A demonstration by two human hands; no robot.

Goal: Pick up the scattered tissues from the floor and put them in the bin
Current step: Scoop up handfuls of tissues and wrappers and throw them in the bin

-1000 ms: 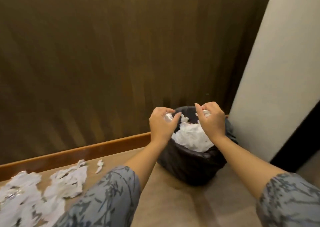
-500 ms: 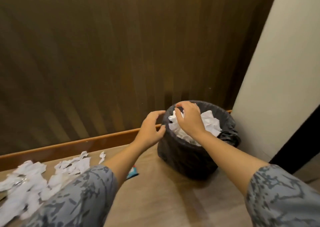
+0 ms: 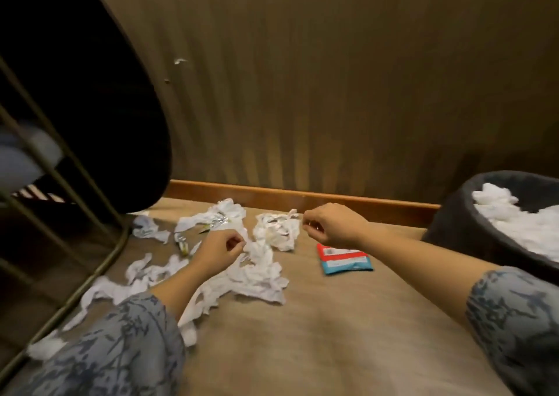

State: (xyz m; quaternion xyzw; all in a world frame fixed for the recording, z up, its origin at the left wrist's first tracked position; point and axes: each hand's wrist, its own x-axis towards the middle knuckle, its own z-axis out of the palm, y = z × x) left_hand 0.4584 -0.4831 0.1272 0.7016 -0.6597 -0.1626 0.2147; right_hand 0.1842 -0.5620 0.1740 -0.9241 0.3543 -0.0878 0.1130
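Several crumpled white tissues [image 3: 260,271] lie scattered on the brown floor left of centre, reaching back to the skirting board. My left hand [image 3: 219,248] hovers over the middle of the pile, fingers curled with nothing in them. My right hand [image 3: 331,224] hangs just right of a tissue clump [image 3: 276,230], fingers curled and holding nothing. The dark bin [image 3: 453,229] stands at the right edge, with white tissues [image 3: 520,224] heaped inside.
A red and teal packet [image 3: 344,259] lies flat on the floor between the tissues and the bin. A dark round chair with a metal frame [image 3: 90,277] fills the left side. A wooden skirting board [image 3: 302,199] runs below the ribbed wall.
Both hands have left the bin and swung left to the tissue pile on the floor. The view turned left, so the bin now sits at the right edge.
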